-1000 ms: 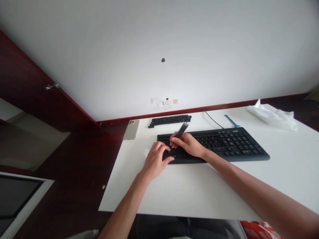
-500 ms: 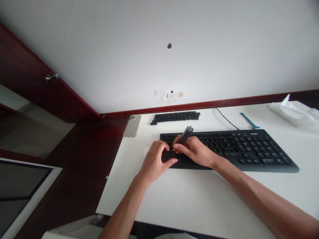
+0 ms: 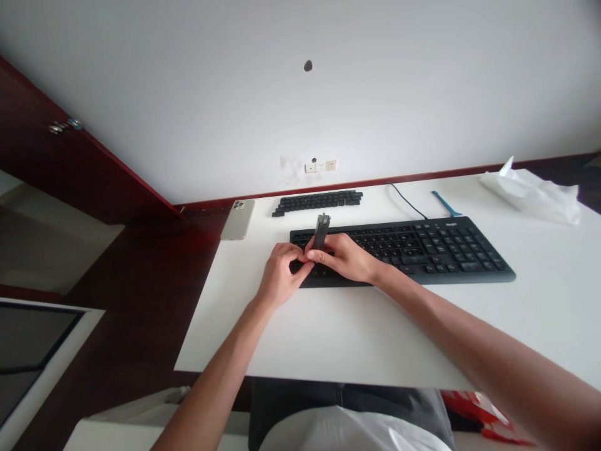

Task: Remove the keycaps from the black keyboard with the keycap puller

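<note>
A black keyboard (image 3: 462, 250) lies on the white table, and several of its left and middle keys appear to lack caps. Over its left end, my right hand (image 3: 345, 254) grips a slim dark grey tool (image 3: 321, 232) upright, its pale pronged end pointing up. The tool's lower end is hidden by my fingers. My left hand (image 3: 280, 272) meets it there, thumb and forefinger pinched together against the right fingertips. Whatever sits in that pinch is too small to make out. Behind the keyboard, loose black keycaps (image 3: 317, 200) are laid out in rows.
A phone (image 3: 238, 219) lies face down at the table's left edge. Beyond the keyboard are its cable (image 3: 408, 202), a blue brush-like tool (image 3: 446, 204) and a crumpled white plastic bag (image 3: 530, 191). The wall with sockets (image 3: 320, 167) stands behind the table (image 3: 357, 338).
My left thumb and forefinger have closed from an open curve into a pinch at my right fingertips. The tool has swung from leaning right to nearly upright. The camera view has shifted.
</note>
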### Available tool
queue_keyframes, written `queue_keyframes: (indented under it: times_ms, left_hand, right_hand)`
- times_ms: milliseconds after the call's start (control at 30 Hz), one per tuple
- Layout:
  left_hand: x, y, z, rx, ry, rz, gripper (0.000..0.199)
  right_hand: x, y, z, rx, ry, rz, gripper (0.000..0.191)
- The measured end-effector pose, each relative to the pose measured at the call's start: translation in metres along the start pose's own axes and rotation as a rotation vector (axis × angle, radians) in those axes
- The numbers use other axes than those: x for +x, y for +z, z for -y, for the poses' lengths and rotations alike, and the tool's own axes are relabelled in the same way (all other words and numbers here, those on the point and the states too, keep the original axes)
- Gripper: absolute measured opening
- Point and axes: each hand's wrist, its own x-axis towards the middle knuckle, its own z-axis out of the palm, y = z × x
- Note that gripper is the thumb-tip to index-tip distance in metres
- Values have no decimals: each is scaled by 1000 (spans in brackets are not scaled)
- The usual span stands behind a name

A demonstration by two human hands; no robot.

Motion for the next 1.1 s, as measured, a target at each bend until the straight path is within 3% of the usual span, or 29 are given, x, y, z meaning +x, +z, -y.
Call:
queue_keyframes:
  times_ms: [400, 633, 767, 933, 1033, 1100]
  left_hand:
    - [2, 6, 8, 79, 77, -19, 13]
    - [0, 4, 4, 87, 107, -7, 16]
    - [0, 4, 6, 95, 124, -13, 11]
    - [-1, 5, 9, 90, 123, 4, 7]
    - [-1, 5, 8, 90, 116, 26, 13]
    - [-1, 5, 7, 94, 98, 23, 15]
  right_hand:
    - [2, -1, -11, 149, -29, 45, 37]
    - [10, -5, -7, 38, -13, 139, 32]
    - [13, 3, -4, -121, -92, 122, 43]
    - [11, 16, -2, -161, -199, -43, 48]
    - [9, 15, -4, -146, -316, 14, 43]
    - [8, 14, -4, -133, -321, 10, 41]
